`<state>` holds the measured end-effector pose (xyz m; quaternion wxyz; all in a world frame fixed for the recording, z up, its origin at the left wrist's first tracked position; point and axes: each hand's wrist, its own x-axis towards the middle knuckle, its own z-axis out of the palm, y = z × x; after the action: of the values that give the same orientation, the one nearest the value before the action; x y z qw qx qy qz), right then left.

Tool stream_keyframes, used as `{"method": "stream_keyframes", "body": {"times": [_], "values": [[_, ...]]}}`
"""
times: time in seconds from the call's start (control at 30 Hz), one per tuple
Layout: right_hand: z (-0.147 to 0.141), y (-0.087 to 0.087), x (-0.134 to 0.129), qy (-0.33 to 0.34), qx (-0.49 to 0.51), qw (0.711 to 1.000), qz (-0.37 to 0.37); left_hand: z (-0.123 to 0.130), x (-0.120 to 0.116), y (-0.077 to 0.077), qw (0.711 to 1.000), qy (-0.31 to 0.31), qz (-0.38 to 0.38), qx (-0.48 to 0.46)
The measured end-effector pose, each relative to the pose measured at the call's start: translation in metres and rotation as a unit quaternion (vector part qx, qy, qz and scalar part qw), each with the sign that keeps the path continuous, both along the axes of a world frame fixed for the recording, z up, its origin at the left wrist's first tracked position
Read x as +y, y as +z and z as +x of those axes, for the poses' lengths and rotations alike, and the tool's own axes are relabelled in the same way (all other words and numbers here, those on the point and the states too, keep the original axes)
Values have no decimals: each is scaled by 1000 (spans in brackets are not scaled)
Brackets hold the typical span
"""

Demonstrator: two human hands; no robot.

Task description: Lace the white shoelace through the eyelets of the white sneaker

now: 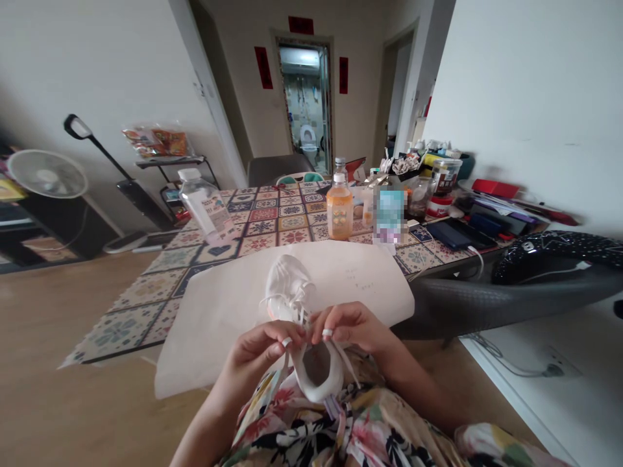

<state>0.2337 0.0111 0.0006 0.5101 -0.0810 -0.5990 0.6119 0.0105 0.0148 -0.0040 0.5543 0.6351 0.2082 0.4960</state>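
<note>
A white lace-up shoe (288, 275) lies lengthwise before me, its toe over the white sheet (214, 324) and its opening and heel near my lap. My left hand (257, 350) is closed at the left side of the shoe's throat, pinching a white shoelace. Just across from it, my right hand (355, 327) is closed on the lace at the other side. Lace ends hang down beside the opening from both hands. The fingers partly hide the upper eyelets and the tongue. Further lacing shows loose near the toe.
A patterned tablecloth (263, 227) covers the table. On it stand a clear bottle (207, 211) and an orange drink bottle (339, 211). Jars, papers and a dark tablet (460, 233) crowd the right side. A dark chair (452, 305) is at the right.
</note>
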Motion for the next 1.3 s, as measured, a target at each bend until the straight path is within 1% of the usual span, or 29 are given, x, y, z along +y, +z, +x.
{"method": "stream_keyframes", "body": {"times": [0.07,0.13,0.23,0.3,0.33,0.43,0.5,0.53,0.6,0.67,0.73,0.77,0.8,0.9,0.97,1.03,1.13,1.23,1.27,1.3], "values": [[-10,-9,2,-22,33,997,-61,6,1,-3,999,16,-32,-29],[-15,-15,4,-41,49,993,-104,10,3,-4,996,25,-66,-53],[-18,-15,5,-51,46,990,-125,13,6,-5,992,23,-97,-73],[-18,-13,3,-59,37,989,-131,13,6,-6,994,29,-86,-59],[-18,-11,2,-70,28,989,-126,12,6,-6,996,33,-68,-44],[-18,-6,-2,-126,-18,990,-68,10,2,-2,999,39,18,11],[-19,-5,-5,-172,-59,983,-1,10,-1,2,996,36,69,35],[-19,-4,-7,-198,-81,976,34,11,-3,3,995,36,80,40],[-20,-2,-11,-254,-134,953,98,15,-6,6,997,37,58,27],[-19,0,-14,-291,-179,930,138,20,-9,6,999,39,-4,2],[-18,2,-16,-293,-202,921,157,23,-10,6,998,41,-54,-12],[-17,3,-16,-286,-205,922,163,24,-11,6,997,45,-59,-8],[-16,4,-16,-280,-206,922,170,24,-10,6,997,53,-51,3],[-14,9,-17,-267,-209,924,177,23,-8,6,994,98,8,47],[-14,11,-18,-267,-214,924,172,22,-7,6,987,132,46,79],[-15,12,-20,-272,-219,923,161,20,-7,5,980,151,74,107],[-19,8,-20,-278,-204,932,110,21,-7,5,974,144,106,139],[-22,2,-19,-281,-157,946,42,22,-9,6,971,138,124,149],[-22,0,-19,-289,-149,945,40,22,-9,6,971,141,126,148],[-21,0,-19,-300,-150,940,56,23,-10,6,971,144,125,146]]}}
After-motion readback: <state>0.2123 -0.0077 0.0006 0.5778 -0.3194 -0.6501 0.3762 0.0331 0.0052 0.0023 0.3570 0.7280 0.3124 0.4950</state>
